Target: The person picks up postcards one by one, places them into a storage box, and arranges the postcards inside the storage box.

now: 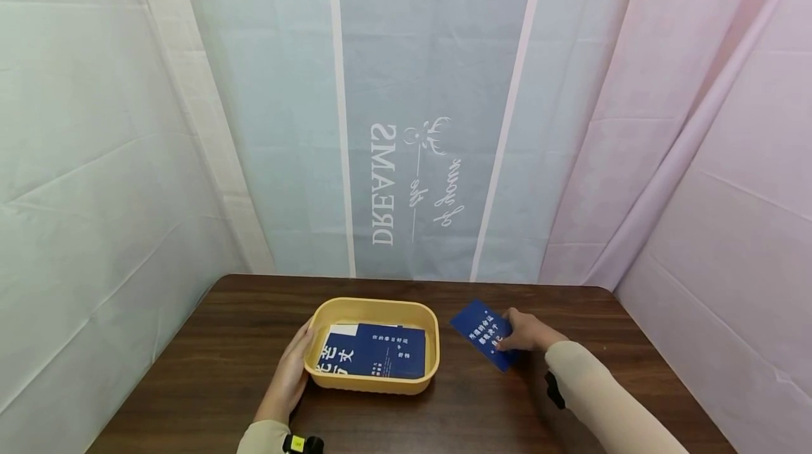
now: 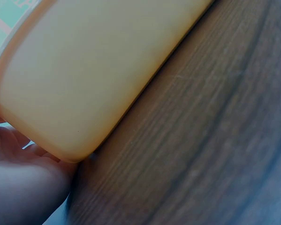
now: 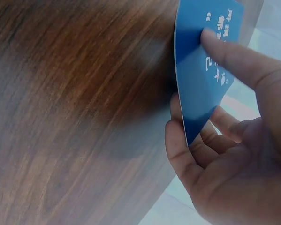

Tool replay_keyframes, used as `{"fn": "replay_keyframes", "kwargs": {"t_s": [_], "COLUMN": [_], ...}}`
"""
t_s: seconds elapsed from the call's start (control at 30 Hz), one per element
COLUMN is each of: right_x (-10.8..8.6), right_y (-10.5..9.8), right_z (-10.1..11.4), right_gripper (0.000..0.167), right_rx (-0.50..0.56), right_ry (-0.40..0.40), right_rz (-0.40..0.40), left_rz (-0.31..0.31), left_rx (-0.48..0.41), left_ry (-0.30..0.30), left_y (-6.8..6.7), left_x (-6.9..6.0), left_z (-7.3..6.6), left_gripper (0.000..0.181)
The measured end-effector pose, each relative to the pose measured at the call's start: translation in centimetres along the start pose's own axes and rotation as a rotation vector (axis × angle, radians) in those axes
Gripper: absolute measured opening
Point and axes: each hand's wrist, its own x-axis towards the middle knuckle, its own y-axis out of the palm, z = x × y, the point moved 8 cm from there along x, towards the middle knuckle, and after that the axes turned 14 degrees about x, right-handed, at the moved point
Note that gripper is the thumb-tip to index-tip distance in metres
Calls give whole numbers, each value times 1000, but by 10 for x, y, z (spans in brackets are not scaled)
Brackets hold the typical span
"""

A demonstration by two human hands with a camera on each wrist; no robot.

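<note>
A blue card [image 1: 477, 323] with white Chinese characters is pinched in my right hand [image 1: 529, 333], to the right of a yellow plastic basket [image 1: 374, 385]. In the right wrist view the thumb presses the printed face of the card [image 3: 191, 70] and the other fingers lie behind it. Alongside the basket's left end rests my left hand [image 1: 292, 369], its fingers touching the outer wall under the rim. Inside the basket lie several cards, the top one a blue card [image 1: 406, 350] and beside it one with large white characters [image 1: 337, 357].
The basket stands on a dark wooden table [image 1: 476, 412] with rounded far corners. Behind the table hangs a pale curtain [image 1: 431, 38] with mirrored lettering, and white fabric [image 1: 95, 158] closes in both sides.
</note>
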Motion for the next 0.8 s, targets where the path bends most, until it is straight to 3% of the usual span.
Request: {"fn": "replay_keyframes", "kwargs": {"t_s": [0.13,0.3,0.8], "right_x": [2,2,3], "right_y": [0,-7,-37], "right_z": [0,4,22], "right_gripper": [37,25,25], "right_rx": [-3,14,153], "right_ry": [-36,-96,-219], "right_rz": [-25,-123,-368], "left_rz": [0,1,1], "left_rx": [-3,-5,-7], "left_ry": [-3,-3,-1], "left_y": [0,0,0], "left_x": [0,0,0], "left_z": [1,1,0], "left_gripper": [58,58,57]}}
